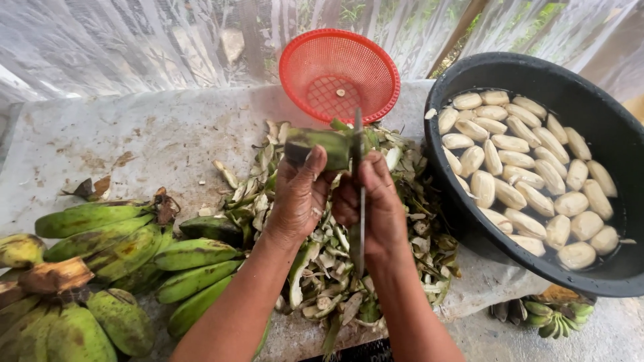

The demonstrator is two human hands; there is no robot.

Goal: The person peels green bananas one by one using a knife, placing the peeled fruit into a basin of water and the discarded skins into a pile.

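Both forearms rise from the six o'clock edge to the hands at centre. Fingers of the left hand (pixel 300 194) are clamped round a green banana (pixel 318 146), held above the heap of peels (pixel 329 255). Fingers of the right hand (pixel 373 201) are closed on the handle of a knife (pixel 357 154), whose blade is set upright against the banana's right end. At three o'clock a black basin (pixel 469 228) of water holds peeled bananas (pixel 530 174); at twelve o'clock a red basket (pixel 339 74) is propped. Unpeeled bunches (pixel 121 248) are piled at eight o'clock on the table (pixel 154 134). A slip is judged likely: sap-slick skin could send the blade toward the left thumb.
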